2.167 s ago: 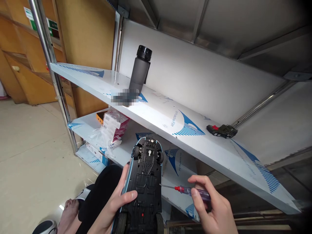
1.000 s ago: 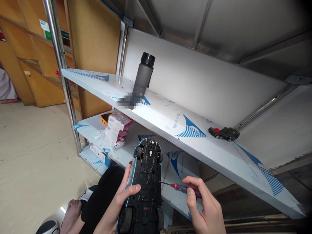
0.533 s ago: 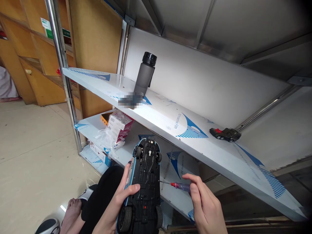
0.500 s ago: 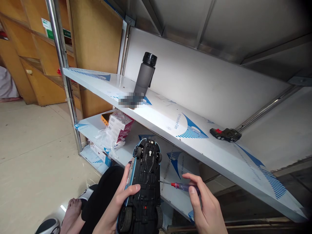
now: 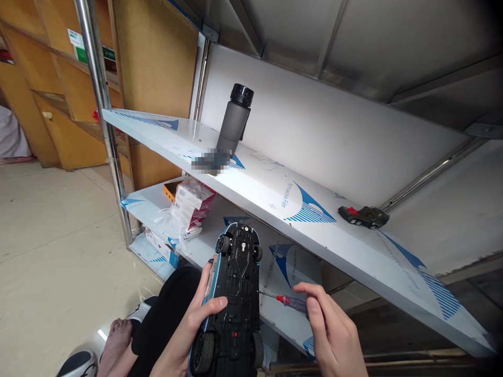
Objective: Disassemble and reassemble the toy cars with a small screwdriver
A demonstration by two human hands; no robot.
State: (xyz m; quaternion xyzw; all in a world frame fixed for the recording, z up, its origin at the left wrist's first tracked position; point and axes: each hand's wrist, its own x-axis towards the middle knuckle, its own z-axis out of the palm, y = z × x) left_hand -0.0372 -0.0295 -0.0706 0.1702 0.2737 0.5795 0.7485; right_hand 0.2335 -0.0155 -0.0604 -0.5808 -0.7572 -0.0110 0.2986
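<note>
A blue toy car (image 5: 238, 293) is held with its black underside facing me and its front end pointing away. My left hand (image 5: 192, 314) is closed around the car's left side, the thumb lying across the underside. In my right hand (image 5: 334, 324) is a screwdriver (image 5: 293, 302) with a clear purple handle and a red collar. Its thin shaft points left, and the tip meets the right edge of the car's underside or lies just in front of it; I cannot tell which. My right fingers cover the handle's end.
A metal shelf (image 5: 267, 183) with film crosses in front of me. On it stand a dark water bottle (image 5: 233, 120), a blurred-out item (image 5: 211, 161) and a dark green toy truck (image 5: 363, 216). Stacked boxes (image 5: 192, 204) sit on the lower shelf. A steel post (image 5: 96, 78) rises at left.
The car has shifted very slightly to the right. My right thumb and fingers have moved a little along the screwdriver handle, covering more of its end.
</note>
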